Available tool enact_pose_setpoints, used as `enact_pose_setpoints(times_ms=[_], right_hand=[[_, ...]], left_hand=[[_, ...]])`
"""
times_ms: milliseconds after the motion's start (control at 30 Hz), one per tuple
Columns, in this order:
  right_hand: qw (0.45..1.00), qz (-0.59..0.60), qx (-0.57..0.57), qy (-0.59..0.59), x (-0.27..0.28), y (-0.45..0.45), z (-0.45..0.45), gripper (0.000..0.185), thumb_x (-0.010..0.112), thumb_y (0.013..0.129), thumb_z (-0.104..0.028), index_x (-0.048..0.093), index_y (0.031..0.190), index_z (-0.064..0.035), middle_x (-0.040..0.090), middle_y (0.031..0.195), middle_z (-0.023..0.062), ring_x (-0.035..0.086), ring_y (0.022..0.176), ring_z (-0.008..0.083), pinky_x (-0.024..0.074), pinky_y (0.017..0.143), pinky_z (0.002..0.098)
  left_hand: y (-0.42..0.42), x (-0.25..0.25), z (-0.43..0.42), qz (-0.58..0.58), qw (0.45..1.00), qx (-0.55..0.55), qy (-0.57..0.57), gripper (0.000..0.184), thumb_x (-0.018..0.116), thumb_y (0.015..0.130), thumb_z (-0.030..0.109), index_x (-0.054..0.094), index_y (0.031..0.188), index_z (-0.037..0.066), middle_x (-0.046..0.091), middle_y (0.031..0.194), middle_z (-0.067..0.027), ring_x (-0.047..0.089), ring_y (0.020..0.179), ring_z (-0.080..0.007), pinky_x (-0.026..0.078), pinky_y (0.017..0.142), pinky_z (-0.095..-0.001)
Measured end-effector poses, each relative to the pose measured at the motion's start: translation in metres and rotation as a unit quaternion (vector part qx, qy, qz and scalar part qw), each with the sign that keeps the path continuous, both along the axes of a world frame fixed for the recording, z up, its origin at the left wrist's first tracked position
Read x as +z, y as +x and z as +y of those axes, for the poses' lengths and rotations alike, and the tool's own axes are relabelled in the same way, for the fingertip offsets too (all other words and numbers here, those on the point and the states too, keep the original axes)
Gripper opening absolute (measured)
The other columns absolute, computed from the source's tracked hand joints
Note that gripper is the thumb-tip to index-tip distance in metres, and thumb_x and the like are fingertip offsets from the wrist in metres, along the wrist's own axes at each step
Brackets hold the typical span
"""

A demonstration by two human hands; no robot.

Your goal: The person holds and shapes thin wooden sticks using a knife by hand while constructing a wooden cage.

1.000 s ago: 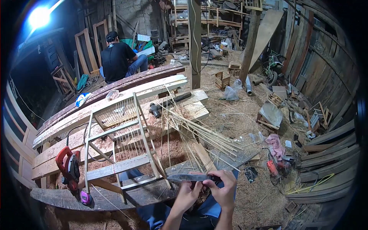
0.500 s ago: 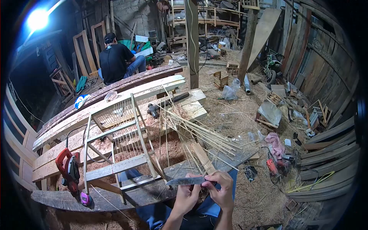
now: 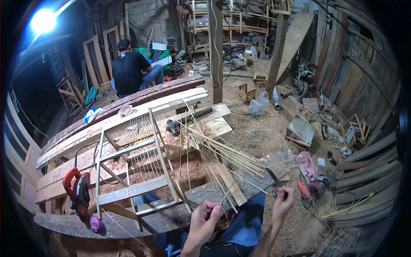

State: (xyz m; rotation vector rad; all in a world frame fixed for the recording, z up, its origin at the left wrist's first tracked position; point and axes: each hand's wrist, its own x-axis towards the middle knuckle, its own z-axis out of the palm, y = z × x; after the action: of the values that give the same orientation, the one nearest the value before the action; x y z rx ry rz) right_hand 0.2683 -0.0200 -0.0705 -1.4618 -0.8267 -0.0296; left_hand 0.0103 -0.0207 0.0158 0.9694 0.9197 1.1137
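Note:
My right hand (image 3: 283,200) grips the handle of a knife (image 3: 273,177), its dark blade pointing up and to the left. My left hand (image 3: 206,217) is closed, thumb against fingers, over the front edge of the bench; what it pinches is too small to make out. Just beyond lies a flat wooden piece (image 3: 231,185) beside a loose bundle of thin sticks (image 3: 233,155). To the left, a wooden frame with thin slats (image 3: 132,188) stands on the dark plank (image 3: 171,216).
A red power tool (image 3: 77,192) and a purple tape measure (image 3: 96,224) are at the left. A hammer (image 3: 173,127) lies behind the frame. Another person (image 3: 128,70) sits at the back left. Red tool (image 3: 305,188) and pink cloth (image 3: 305,163) lie on the right floor.
My hands have moved apart. The knife went right with my right hand and now points upward, while my left hand stays near the bench edge. The flat wooden piece shows more fully.

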Motion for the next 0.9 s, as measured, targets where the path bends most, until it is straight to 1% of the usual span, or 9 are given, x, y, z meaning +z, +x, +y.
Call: enact_pose_setpoints(times_ms=[33,167,200,367,467,567,667,767,900], right_hand=[[1.000,-0.011,0.021,-0.014,0.001,0.005,-0.007,0.032,0.068,0.094,-0.033,0.059,0.093,-0.0016,0.059,0.085,0.0081,0.057,0.080,0.0205,0.0466,0.073,0.0323],[0.990,-0.083,0.111,0.012,0.028,-0.032,-0.006,0.033,0.072,0.090,-0.034,0.060,0.092,-0.0041,0.060,0.087,0.0081,0.057,0.081,0.0220,0.0457,0.074,0.0337],[0.986,-0.055,0.155,0.000,0.032,-0.043,-0.006,0.030,0.075,0.088,-0.032,0.061,0.090,-0.0059,0.061,0.085,0.0081,0.058,0.081,0.0235,0.0453,0.074,0.0353],[0.934,-0.166,0.317,0.012,0.062,-0.084,0.007,0.024,0.080,0.079,-0.025,0.062,0.086,-0.0109,0.068,0.080,0.0042,0.063,0.073,0.0227,0.0434,0.070,0.0350],[0.916,-0.186,0.355,-0.013,0.068,-0.099,0.008,0.023,0.081,0.077,-0.024,0.063,0.085,-0.0122,0.069,0.078,0.0022,0.063,0.071,0.0218,0.0424,0.069,0.0348],[0.924,-0.185,0.334,-0.014,0.066,-0.103,0.009,0.022,0.081,0.076,-0.024,0.065,0.087,-0.0128,0.069,0.079,0.0016,0.065,0.073,0.0220,0.0422,0.068,0.0362],[0.930,-0.191,0.314,-0.012,0.065,-0.102,0.008,0.021,0.081,0.076,-0.021,0.065,0.088,-0.0118,0.068,0.079,0.0028,0.063,0.072,0.0237,0.0416,0.068,0.0372],[0.931,-0.196,0.308,-0.015,0.063,-0.100,0.008,0.021,0.081,0.076,-0.020,0.065,0.088,-0.0122,0.068,0.079,0.0028,0.064,0.073,0.0236,0.0414,0.068,0.0369],[0.932,-0.192,0.307,-0.006,0.059,-0.101,0.009,0.021,0.081,0.075,-0.021,0.067,0.089,-0.0140,0.069,0.080,0.0016,0.066,0.075,0.0215,0.0413,0.068,0.0355]], left_hand=[[0.001,-0.001,0.005,0.028,1.000,0.007,0.005,0.018,0.060,0.100,0.015,0.058,0.105,-0.002,0.063,0.089,-0.0026,0.058,0.082,-0.0064,0.049,0.077,-0.0221],[0.007,-0.014,0.020,0.008,1.000,0.001,-0.017,0.019,0.061,0.100,0.018,0.058,0.104,-0.001,0.061,0.085,-0.0012,0.057,0.079,-0.0058,0.048,0.072,-0.0230],[0.008,-0.014,0.020,0.012,1.000,-0.002,-0.016,0.019,0.061,0.100,0.018,0.058,0.104,-0.001,0.061,0.085,-0.0012,0.057,0.079,-0.0058,0.048,0.072,-0.0230],[0.007,-0.023,0.018,0.024,1.000,0.007,0.012,0.015,0.062,0.099,0.017,0.058,0.102,0.002,0.063,0.088,-0.0023,0.057,0.080,-0.0057,0.047,0.073,-0.0233],[0.007,-0.030,0.018,0.028,0.999,0.015,0.033,0.012,0.062,0.099,0.014,0.059,0.103,0.003,0.063,0.093,-0.0020,0.058,0.082,-0.0063,0.048,0.074,-0.0231],[0.010,-0.024,0.016,0.069,0.995,0.014,0.074,0.011,0.060,0.099,0.012,0.059,0.102,0.002,0.063,0.091,-0.0024,0.058,0.082,-0.0070,0.048,0.074,-0.0234],[0.013,-0.019,0.013,0.012,1.000,0.003,-0.005,0.011,0.061,0.097,0.009,0.059,0.103,-0.001,0.064,0.091,-0.0037,0.058,0.082,-0.0071,0.048,0.075,-0.0232],[0.015,-0.019,0.012,0.005,0.998,0.000,0.063,0.012,0.063,0.095,0.004,0.060,0.104,-0.003,0.065,0.092,-0.0052,0.059,0.082,-0.0073,0.048,0.073,-0.0229],[0.017,-0.022,0.010,0.088,0.990,0.043,0.103,0.010,0.062,0.092,-0.001,0.061,0.101,-0.004,0.065,0.088,-0.0050,0.059,0.081,-0.0068,0.048,0.070,-0.0231]])
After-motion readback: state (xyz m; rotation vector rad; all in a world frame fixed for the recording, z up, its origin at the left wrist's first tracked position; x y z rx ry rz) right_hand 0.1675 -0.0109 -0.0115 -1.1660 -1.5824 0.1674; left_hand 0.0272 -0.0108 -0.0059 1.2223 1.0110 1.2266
